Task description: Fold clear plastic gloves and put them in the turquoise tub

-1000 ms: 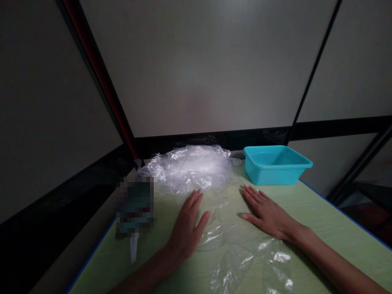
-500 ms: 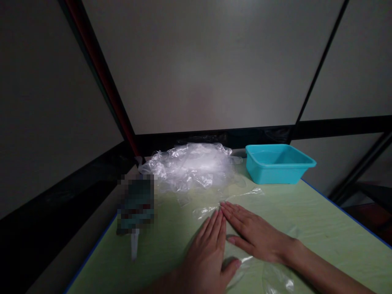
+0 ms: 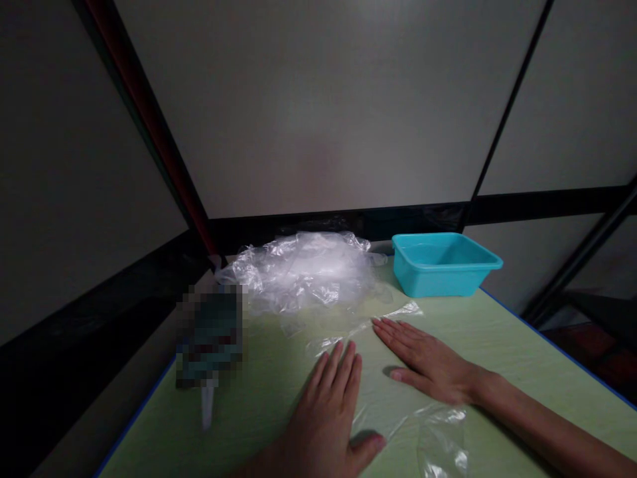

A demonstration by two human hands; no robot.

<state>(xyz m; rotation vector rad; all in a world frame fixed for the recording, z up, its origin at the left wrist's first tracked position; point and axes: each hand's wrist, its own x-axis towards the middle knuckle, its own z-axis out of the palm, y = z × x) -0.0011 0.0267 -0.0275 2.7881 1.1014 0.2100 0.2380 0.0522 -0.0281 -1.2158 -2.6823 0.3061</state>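
Note:
My left hand point(image 3: 328, 411) rests palm down at the front centre, its fingers stretched out and its thumb spread to the right. To the right of it, my right hand point(image 3: 428, 362) lies flat too, fingers pointing up and left, thumb apart. A thin piece of clear plastic film point(image 3: 442, 441) is spread on the table beneath and around both hands. Its far edge shines just beyond the fingertips, and its near right part is wrinkled. Neither hand grips anything. The film's full outline is hard to make out.
A heap of crumpled clear plastic point(image 3: 308, 272) lies at the back of the pale green table point(image 3: 507, 358). Right of it stands a turquoise plastic basin point(image 3: 438, 280). At the left edge is a pixelated dark object point(image 3: 212, 335) with a white strip below. Wall panels rise behind.
My hands have moved apart: the fingertips were almost touching, and my right hand has slid to the right over the film. The view has shifted slightly to the right.

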